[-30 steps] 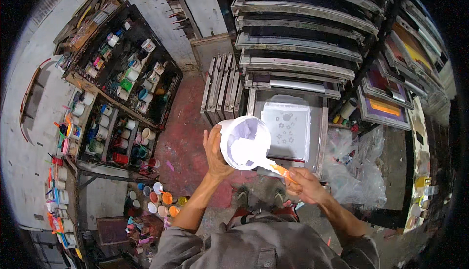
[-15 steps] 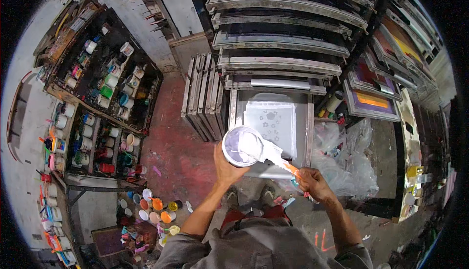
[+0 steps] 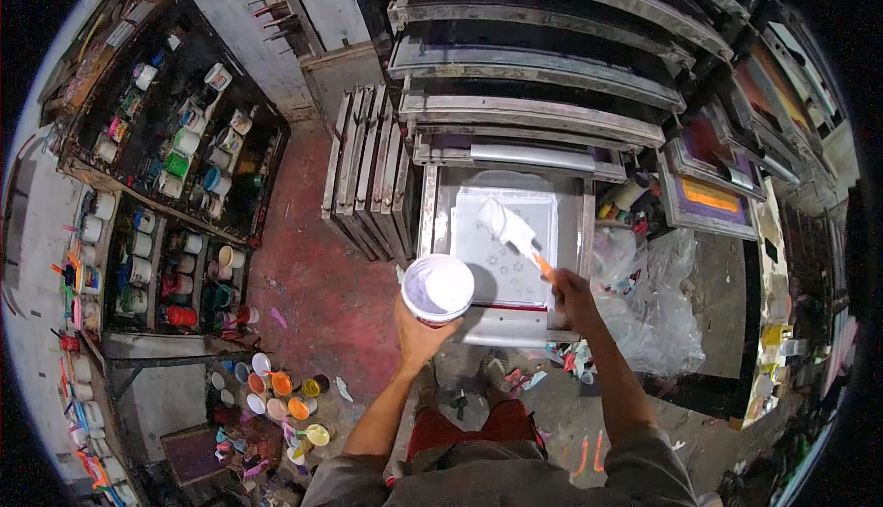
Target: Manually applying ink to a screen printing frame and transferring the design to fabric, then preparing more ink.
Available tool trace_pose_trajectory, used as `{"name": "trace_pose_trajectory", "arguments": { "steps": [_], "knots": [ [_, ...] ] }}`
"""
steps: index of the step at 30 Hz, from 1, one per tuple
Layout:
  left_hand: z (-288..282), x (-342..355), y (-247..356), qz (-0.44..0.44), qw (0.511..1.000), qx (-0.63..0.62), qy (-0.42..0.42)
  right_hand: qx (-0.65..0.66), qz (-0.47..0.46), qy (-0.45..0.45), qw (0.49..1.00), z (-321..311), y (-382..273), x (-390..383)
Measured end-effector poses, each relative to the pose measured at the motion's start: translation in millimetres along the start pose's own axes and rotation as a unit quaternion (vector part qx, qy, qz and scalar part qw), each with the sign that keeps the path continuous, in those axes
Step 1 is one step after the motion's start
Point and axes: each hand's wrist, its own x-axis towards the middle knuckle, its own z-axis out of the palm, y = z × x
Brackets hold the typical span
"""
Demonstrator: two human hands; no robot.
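Note:
My left hand is wrapped round a white tub with thick white ink inside, just off the left side of a screen-printing frame. In my right hand is the orange handle of a spatula. Its blade, coated in white ink, hangs over the pale mesh. Small grey flower shapes show on the mesh, partly covered by the blade and its shadow. How close the blade is to the mesh I cannot tell.
Stacked screens fill a rack beyond the frame. Several more screens stand upright to its left. Shelves of ink tubs line the left wall. Open tubs sit on the lower left. Clear plastic lies on the right.
The spatula has come out of the tub, loaded with white ink, and moved over the mesh. My left hand and the tub have drawn back slightly to the left.

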Motion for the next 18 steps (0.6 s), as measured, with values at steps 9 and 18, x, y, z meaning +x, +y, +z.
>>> {"name": "trace_pose_trajectory", "arguments": {
  "steps": [9,18],
  "knots": [
    [-70,-53,-33,-0.075,0.996,0.050,0.021,-0.297,-0.217,0.158,0.916,35,53,155],
    [-102,-96,-41,-0.159,0.985,0.020,0.059,-0.510,-0.236,0.235,0.793,56,52,166]
  ]
}}
